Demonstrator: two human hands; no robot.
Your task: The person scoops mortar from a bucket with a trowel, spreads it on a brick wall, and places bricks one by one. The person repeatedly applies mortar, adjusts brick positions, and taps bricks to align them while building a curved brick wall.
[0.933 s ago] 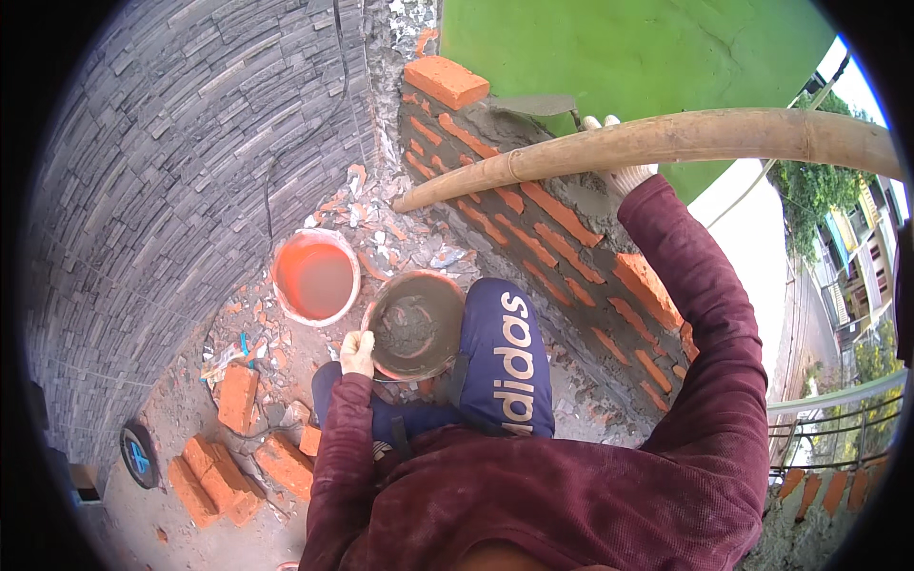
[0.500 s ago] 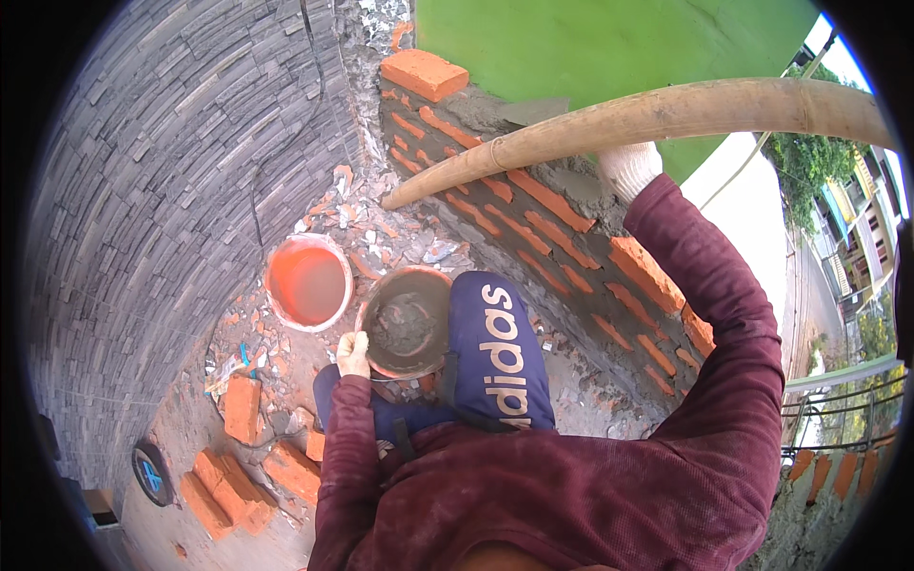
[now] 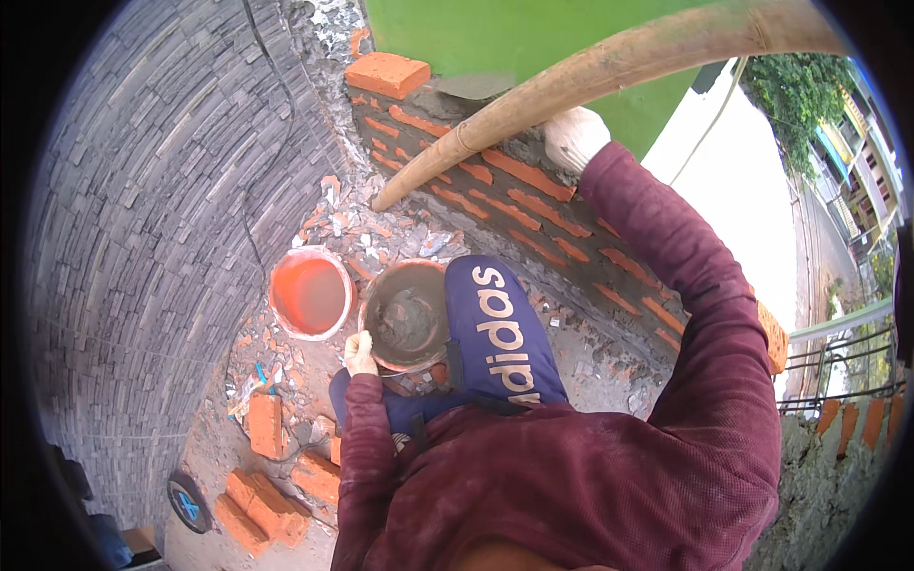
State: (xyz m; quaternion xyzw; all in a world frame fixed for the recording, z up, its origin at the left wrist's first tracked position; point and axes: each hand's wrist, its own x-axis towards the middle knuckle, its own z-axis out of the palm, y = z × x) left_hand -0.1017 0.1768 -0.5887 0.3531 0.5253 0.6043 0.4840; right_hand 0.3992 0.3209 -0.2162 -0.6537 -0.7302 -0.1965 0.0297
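My gloved left hand point(image 3: 360, 354) grips the rim of the round bucket of grey mortar point(image 3: 402, 314) beside my knee. My gloved right hand point(image 3: 571, 139) is closed on a trowel, just below a thick bamboo pole point(image 3: 624, 67); its fingertips and the trowel handle are partly hidden. The trowel blade point(image 3: 476, 87) shows behind the pole, on grey mortar along the top of the rough brick wall point(image 3: 533, 209). A loose-looking orange brick point(image 3: 386, 71) lies at the wall's far end.
An orange pail of cloudy water point(image 3: 309, 293) stands left of the mortar bucket. Rubble point(image 3: 352, 219) and several loose bricks point(image 3: 257, 509) lie on the floor, with a black round object point(image 3: 188, 502) nearby. A grey stone-clad wall point(image 3: 162, 209) curves at left; a street shows at far right.
My right hand, with the trowel, has moved up and left along the wall top behind the pole. The view has shifted slightly. My left hand stays on the bucket rim.
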